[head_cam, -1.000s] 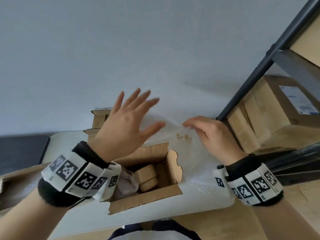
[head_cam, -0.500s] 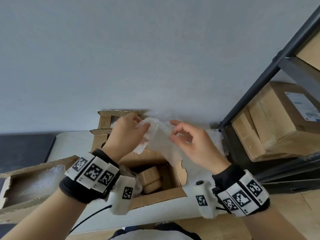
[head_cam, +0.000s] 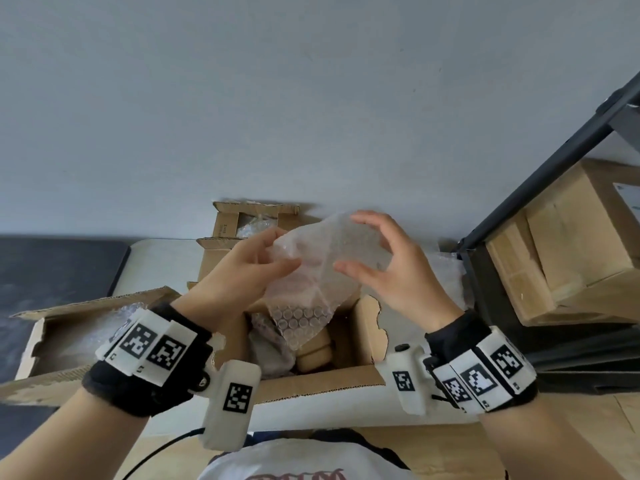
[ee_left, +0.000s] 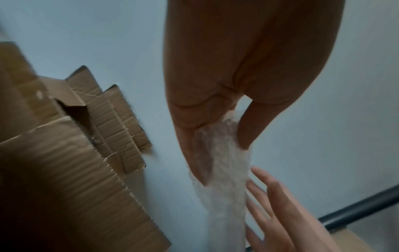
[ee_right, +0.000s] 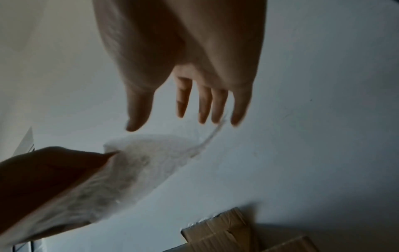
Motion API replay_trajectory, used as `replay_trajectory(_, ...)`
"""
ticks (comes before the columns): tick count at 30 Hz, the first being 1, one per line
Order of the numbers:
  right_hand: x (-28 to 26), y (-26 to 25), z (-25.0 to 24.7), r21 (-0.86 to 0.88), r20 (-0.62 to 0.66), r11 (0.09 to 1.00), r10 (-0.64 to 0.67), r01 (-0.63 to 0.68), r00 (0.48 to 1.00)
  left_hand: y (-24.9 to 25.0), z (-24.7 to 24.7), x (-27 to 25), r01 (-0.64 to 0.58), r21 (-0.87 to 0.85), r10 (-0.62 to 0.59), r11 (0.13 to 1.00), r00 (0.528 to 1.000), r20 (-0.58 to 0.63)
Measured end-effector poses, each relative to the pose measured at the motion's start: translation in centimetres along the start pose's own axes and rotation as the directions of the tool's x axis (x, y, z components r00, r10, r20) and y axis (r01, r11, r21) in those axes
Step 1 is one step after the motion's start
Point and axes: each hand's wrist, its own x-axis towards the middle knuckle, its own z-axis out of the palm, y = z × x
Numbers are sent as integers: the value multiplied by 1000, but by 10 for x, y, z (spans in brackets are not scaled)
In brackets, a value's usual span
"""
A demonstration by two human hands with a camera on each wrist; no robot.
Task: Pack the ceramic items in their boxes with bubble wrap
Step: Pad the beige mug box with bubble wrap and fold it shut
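The person's left hand point(head_cam: 242, 271) has a crumpled sheet of clear bubble wrap point(head_cam: 311, 271) pinched between thumb and fingers, holding it up over the open brown cardboard box point(head_cam: 322, 382) right in front of them. In the left wrist view the wrap point(ee_left: 222, 170) runs down from that pinch. The right hand point(head_cam: 391, 271) is spread wide with straight fingers, sitting at the wrap's right edge; fingertips look like they're just brushing it, but whether they actually touch is hard to call. It isn't gripping anything.

Inside the box there's a couple of tan rounded ceramic pieces point(head_cam: 315, 355) stacked near the middle, plus a bundle already in wrap point(head_cam: 270, 341) to their left. A second flattened-open carton point(head_cam: 69, 327) lies on the left with more wrap in it, and a smaller open carton point(head_cam: 249, 220) sits behind by the grey wall. Off to the right, a black metal shelf point(head_cam: 540, 181) holds a sealed brown box point(head_cam: 571, 244)
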Motion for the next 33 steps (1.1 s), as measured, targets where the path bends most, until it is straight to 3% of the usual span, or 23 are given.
replay_trajectory(4,5,0,12,233,258,950,146,-208,955,-9,-6,-8,33,-256,5,966,989,148)
replay_trajectory(6,6,-1,23,262,282,943,128,-205,951,-11,-5,-12,48,-316,10,947,984,179)
replay_trajectory(8,8,-3,32,218,259,963,100,-159,961,-13,-5,-15,36,-296,1,954,992,126)
replay_trajectory(10,11,-3,36,164,218,979,80,-118,973,-17,-7,-18,-29,-148,22,989,998,-52)
replay_trajectory(12,15,1,32,74,204,993,79,-96,976,-29,-15,-24,-94,108,119,990,959,-258)
replay_trajectory(13,17,4,28,12,227,996,85,-91,970,-39,-19,-31,-99,263,178,960,938,-297)
replay_trajectory(16,25,8,23,-197,423,977,164,-86,891,-79,-27,-58,-18,659,182,752,967,-181)
replay_trajectory(18,31,9,34,-329,559,944,218,-27,800,-109,-27,-72,12,826,100,563,991,-83)
replay_trajectory(20,37,10,58,-387,649,922,250,29,718,-134,-28,-80,32,894,29,446,998,-51)
replay_trajectory(24,40,20,115,-499,667,859,295,117,684,-159,-28,-80,-19,883,43,470,999,-1)
replay_trajectory(26,36,28,138,-550,675,804,267,227,688,-164,-27,-80,-46,860,74,509,997,9)
replay_trajectory(28,31,33,154,-607,696,687,217,399,685,-167,-27,-80,-66,842,100,535,995,14)
replay_trajectory(30,28,35,163,-613,743,554,162,563,649,-167,-27,-80,-98,873,114,477,992,49)
replay_trajectory(33,24,37,167,-560,821,452,191,694,538,-172,-28,-78,-124,928,116,352,989,88)
